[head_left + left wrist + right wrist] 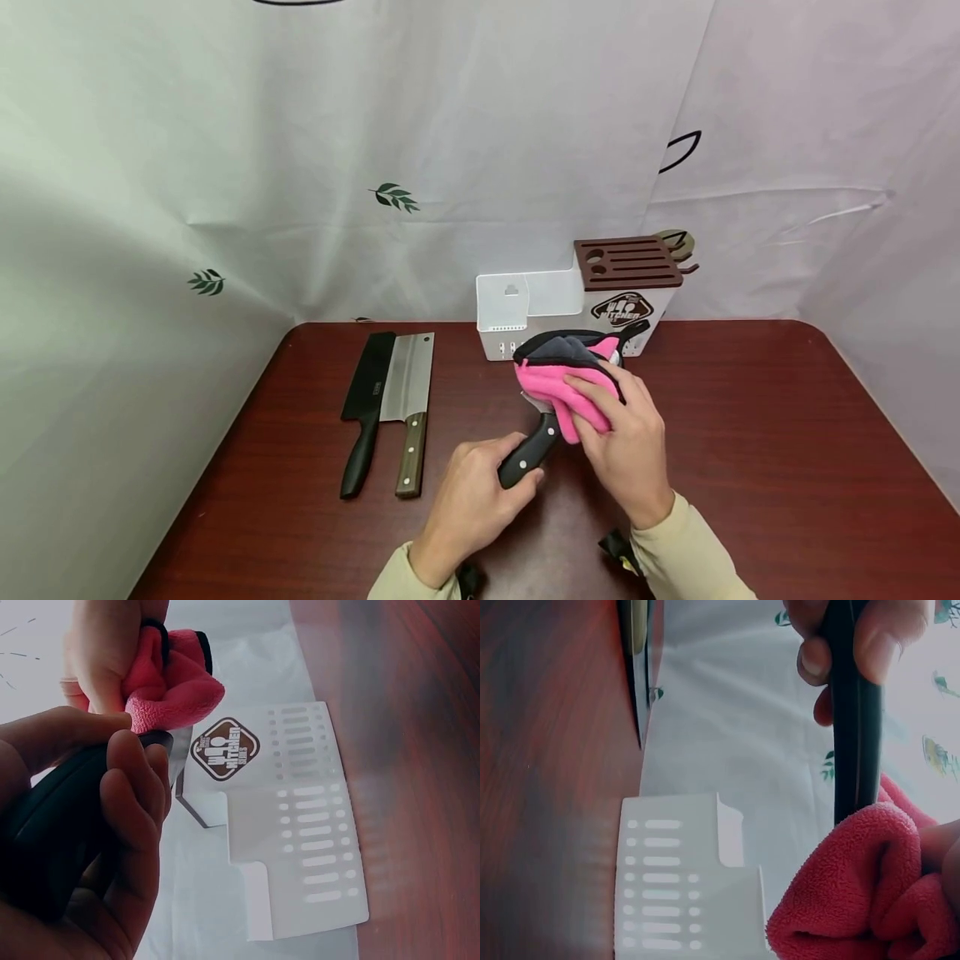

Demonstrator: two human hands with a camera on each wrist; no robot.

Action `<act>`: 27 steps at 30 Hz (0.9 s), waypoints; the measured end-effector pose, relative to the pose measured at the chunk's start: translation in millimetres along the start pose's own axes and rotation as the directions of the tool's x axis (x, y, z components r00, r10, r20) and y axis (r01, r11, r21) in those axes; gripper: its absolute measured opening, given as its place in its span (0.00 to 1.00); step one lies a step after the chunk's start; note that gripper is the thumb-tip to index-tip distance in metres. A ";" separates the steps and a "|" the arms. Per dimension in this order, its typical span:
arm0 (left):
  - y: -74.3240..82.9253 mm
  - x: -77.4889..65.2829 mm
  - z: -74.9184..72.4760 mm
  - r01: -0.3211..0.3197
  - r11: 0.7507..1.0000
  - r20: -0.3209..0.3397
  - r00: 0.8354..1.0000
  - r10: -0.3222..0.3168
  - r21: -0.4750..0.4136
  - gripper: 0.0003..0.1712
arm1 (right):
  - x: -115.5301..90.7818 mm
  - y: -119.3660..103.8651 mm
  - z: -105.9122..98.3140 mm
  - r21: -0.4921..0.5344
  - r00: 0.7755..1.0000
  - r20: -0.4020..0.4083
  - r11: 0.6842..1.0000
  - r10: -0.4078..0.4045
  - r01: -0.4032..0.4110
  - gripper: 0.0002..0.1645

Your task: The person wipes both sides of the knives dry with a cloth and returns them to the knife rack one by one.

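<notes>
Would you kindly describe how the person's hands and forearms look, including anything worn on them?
The left hand and right hand show no gloves or rings. The left sleeve and right sleeve are plain, pale beige, reaching the wrists. A black item with a yellowish patch shows by the right wrist; its nature is unclear.

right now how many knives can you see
3: the all-black knife and, beside it, the olive-handled knife lie at left on the table; the left hand grips the third knife, partly covered by the pink cloth. Others may be hidden.
</notes>
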State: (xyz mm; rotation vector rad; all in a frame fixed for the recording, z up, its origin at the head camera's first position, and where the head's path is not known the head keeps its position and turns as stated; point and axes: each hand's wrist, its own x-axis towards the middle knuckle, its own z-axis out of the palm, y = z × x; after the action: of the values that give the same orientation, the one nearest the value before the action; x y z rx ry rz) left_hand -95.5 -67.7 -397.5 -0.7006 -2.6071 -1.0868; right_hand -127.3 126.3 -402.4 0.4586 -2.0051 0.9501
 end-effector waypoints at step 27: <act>-2.1 -0.4 -2.9 -0.018 0.998 0.010 1.000 0.018 0.057 0.10 | 1.5 21.1 -3.5 -0.066 0.992 -0.120 0.996 0.045 -0.053 0.19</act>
State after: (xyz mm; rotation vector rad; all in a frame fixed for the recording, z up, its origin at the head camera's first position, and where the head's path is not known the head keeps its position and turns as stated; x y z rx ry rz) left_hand -96.2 -71.2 -396.9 -0.7164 -2.6233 -1.0018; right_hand -139.2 142.7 -409.5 0.3091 -1.9426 0.9138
